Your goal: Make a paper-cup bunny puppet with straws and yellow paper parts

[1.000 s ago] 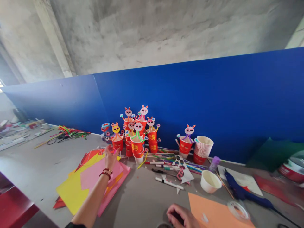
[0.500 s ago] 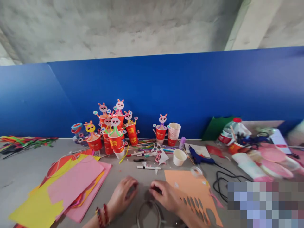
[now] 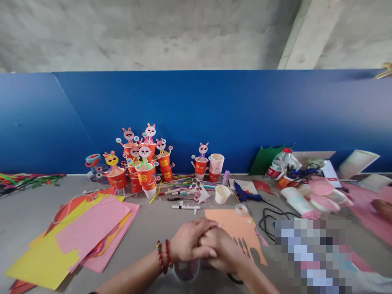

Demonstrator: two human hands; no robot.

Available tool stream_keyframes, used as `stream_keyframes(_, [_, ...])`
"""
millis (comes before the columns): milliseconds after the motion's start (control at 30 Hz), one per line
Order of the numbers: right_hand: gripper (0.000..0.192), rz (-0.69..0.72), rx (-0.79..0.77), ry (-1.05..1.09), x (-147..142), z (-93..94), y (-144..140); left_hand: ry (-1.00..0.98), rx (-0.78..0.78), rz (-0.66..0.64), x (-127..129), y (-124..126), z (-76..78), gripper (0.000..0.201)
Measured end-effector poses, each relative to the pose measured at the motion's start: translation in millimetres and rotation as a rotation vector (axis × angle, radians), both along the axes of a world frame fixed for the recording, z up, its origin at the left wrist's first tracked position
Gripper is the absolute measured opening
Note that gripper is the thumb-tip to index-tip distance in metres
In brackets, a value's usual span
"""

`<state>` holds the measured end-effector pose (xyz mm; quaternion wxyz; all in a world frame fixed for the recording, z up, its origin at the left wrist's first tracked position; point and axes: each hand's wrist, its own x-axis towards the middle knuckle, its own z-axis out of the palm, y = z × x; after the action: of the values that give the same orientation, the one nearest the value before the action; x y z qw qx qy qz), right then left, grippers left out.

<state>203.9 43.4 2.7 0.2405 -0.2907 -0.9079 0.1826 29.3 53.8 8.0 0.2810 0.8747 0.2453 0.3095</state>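
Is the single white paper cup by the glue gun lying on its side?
No, the white paper cup stands upright, mouth up, just left of the blue glue gun.

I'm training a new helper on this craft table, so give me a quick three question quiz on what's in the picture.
1. True or false: the left hand and right hand are clasped together.
2. Which sheet lies nearest the right hand: A yellow, B orange sheet, C green?
3. What stands just behind the white cup, by the blue wall?

Key: 1 true. 2 B. 3 a stack of red cups.
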Motion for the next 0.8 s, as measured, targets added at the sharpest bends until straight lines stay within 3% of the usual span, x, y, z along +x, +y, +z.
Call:
stream_keyframes(67, [0.023, -0.107, 0.097, 0.151, 15.9, 14.3, -2.5, 0.103, -0.027, 0.131, -4.7, 1.7, -6.6, 0.052])
stream_keyframes(167, [0.035, -0.425, 0.22, 0.408, 26.7, 20.0, -11.7, 0.255, 0.017, 0.284, -4.2, -4.6, -18.5, 0.037])
stream_keyframes(233, [0.044, -0.366, 0.223, 0.362, 19.2, 14.0, -20.6, 0.303, 0.087, 0.161, 1.0, -13.5, -23.4, 0.038])
stream_keyframes(333, [0.047, -0.066, 0.118, 0.099, -5.5, 4.3, -34.9, 0.32, 0.087, -0.108, 7.5, -28.6, -20.9, 0.039])
stream_keyframes(467, [0.051, -0.055, 0.071, 0.05, -24.0, 8.5, -45.4, 0.152, -0.047, -0.236, -2.8, -44.8, 2.8, 0.035])
stream_keyframes(567, [0.04, -0.092, 0.224, 0.175, -17.7, 12.5, -42.0, -0.132, -0.246, -0.164, -20.2, -53.9, 24.5, 0.038])
stream_keyframes(667, [0.044, -0.217, 0.309, 0.332, -9.3, 2.2, -32.1, -0.477, -0.445, -0.104, -34.8, -58.5, 36.7, 0.058])
stream_keyframes(733, [0.044, -0.282, 0.185, 0.36, -8.7, -11.1, -27.2, -0.55, -0.373, 0.024, -37.9, -58.5, 36.8, 0.06])
stream_keyframes(800, [0.03, -0.287, 0.059, 0.309, -12.1, -24.7, -26.4, -0.416, -0.156, 0.16, -32.1, -56.7, 30.9, 0.055])
